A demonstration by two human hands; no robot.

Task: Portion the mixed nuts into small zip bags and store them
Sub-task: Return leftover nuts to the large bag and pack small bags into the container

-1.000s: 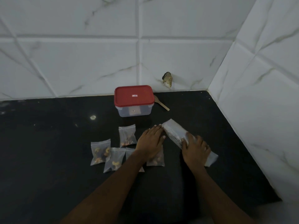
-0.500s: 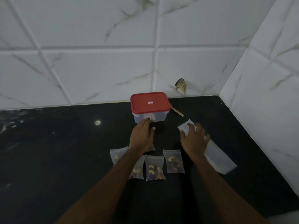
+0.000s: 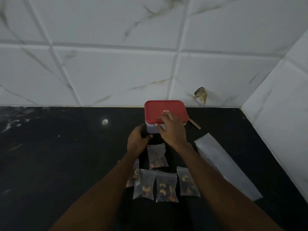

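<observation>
Right grip (image 3: 171, 129) on red lid (image 3: 160, 110), bagged nuts (image 3: 166, 189)

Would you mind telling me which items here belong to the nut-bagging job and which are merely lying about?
Job: five small zip bags of nuts; red-lidded container, with right hand gripping its lid and left hand beside it; large pouch.
Lying about: wooden stick behind the container; chipped spot on the wall.
</observation>
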